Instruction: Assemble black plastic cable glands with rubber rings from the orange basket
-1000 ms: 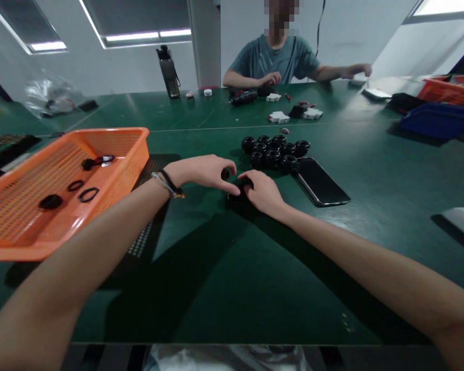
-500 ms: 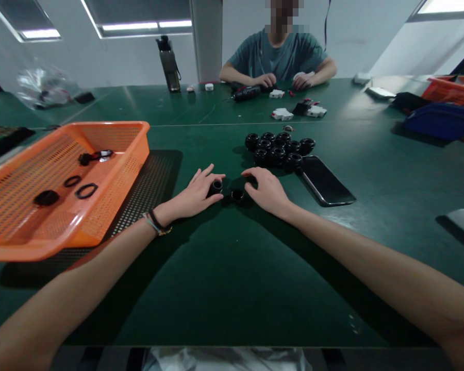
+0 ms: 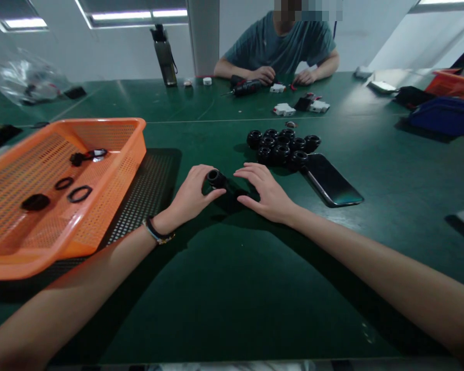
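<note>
Near the middle of the green table, my left hand [image 3: 198,189] curls its thumb and fingers round a black, round, hollow plastic fitting [image 3: 216,179], whose open end faces up. Just to the right, my right hand [image 3: 266,191] has its thumb and fingers apart, with nothing seen between them. Dark shadow fills the gap between the hands, so I cannot tell whether another black part lies there. Beyond my right hand, several similar black fittings [image 3: 281,152] stand in a tight cluster. A black phone [image 3: 332,180] lies against that cluster.
An orange perforated basket [image 3: 139,136] at left holds black rings [image 3: 79,194] and other small black parts. Across the table sits a person [image 3: 282,46] near a power drill [image 3: 246,88] and white parts [image 3: 284,109]. A bottle [image 3: 165,56] stands at the back; a blue bin [image 3: 444,116] is right.
The black fitting in my left hand has shifted slightly up. The second black part between my hands no longer shows clearly. My right thumb and fingers have spread wider. The view has tilted slightly.
</note>
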A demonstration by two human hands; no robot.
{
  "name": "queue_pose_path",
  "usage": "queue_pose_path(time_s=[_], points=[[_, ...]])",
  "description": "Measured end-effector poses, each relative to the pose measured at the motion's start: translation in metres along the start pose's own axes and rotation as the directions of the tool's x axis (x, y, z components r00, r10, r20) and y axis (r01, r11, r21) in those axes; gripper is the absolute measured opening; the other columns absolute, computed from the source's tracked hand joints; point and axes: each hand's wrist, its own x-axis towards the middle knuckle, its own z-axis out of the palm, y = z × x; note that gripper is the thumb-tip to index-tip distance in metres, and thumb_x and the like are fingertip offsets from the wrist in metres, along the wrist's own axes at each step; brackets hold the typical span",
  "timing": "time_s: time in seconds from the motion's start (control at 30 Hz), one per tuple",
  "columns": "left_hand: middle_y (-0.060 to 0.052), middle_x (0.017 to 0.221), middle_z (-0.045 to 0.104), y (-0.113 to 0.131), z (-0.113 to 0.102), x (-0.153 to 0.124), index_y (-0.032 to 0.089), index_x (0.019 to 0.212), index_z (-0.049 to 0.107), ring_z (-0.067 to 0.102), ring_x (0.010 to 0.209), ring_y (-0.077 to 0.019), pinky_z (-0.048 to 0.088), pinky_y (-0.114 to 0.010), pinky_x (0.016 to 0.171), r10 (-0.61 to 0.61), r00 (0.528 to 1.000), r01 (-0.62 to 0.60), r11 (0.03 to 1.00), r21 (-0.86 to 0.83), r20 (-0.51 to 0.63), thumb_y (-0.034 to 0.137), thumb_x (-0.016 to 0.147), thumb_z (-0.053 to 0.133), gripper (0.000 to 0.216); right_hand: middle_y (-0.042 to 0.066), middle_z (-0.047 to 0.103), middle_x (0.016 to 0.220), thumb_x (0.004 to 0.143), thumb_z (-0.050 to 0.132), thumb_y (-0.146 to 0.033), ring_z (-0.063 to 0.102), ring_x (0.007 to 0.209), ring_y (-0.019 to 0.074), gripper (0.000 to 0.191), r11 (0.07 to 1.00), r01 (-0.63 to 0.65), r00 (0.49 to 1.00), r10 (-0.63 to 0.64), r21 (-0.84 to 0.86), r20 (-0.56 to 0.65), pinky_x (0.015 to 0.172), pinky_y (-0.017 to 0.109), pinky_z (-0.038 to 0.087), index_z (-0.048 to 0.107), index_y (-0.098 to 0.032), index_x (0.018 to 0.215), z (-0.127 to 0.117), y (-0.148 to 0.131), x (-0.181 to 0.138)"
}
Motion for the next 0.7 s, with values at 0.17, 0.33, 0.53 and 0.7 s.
queue_pose_path(time_s=[0.17, 0.33, 0.53, 0.7], points=[[-0.01, 0.117, 0.052, 0.019, 0.017, 0.006, 0.021, 0.121, 0.054, 0.05, 0.112, -0.025, 0.043, -0.042, 0.098, 0.136, 0.975, -0.152, 0.985, -0.081, -0.176, 0.045, 0.089, 0.059, 0.041, 0.011, 0.063, 0.12, 0.085, 0.045, -0.069, 0.056, 0.115, 0.0297, 0.062, 0.979, 0.001, 0.997, 0.015, 0.204, -0.077, 0.099, 0.049, 0.043, 0.051, -0.024, 0.128, -0.006, 0.002, -0.003], [-0.012, 0.133, 0.042, 0.037, 0.04, 0.016, 0.024, 0.139, 0.038, 0.04, 0.125, -0.0266, 0.036, -0.045, 0.106, 0.079, 0.993, -0.086, 0.992, -0.089, -0.088, 0.038, 0.09, 0.057, 0.054, 0.006, 0.066, 0.099, 0.082, 0.048, -0.071, 0.063, 0.082, 0.0218, 0.058, 0.923, -0.163, 0.973, 0.209, 0.349, -0.098, 0.077, 0.038, 0.051, 0.055, -0.025, 0.116, -0.003, 0.008, -0.003], [-0.015, 0.118, 0.057, 0.04, 0.029, 0.015, 0.01, 0.125, 0.051, 0.05, 0.113, -0.0316, 0.043, -0.049, 0.097, -0.09, 0.973, 0.089, 0.996, 0.014, 0.212, 0.043, 0.071, 0.077, 0.069, 0.002, 0.061, 0.086, 0.08, 0.056, -0.067, 0.057, 0.071, 0.0159, 0.047, 0.813, -0.325, 0.833, 0.488, 0.482, -0.262, 0.065, 0.031, 0.049, 0.055, -0.025, 0.102, 0.005, 0.021, 0.001], [-0.008, 0.102, 0.066, 0.038, 0.02, 0.012, 0.016, 0.105, 0.063, 0.06, 0.097, -0.0243, 0.049, -0.038, 0.085, -0.143, 0.971, 0.134, 0.989, 0.059, 0.191, 0.03, 0.08, 0.071, 0.03, -0.001, 0.056, 0.081, 0.084, 0.06, -0.05, 0.054, 0.067, 0.0141, 0.037, 0.774, -0.319, 0.864, 0.474, 0.547, -0.167, 0.063, 0.03, 0.048, 0.055, -0.028, 0.113, 0.004, 0.018, 0.003]])
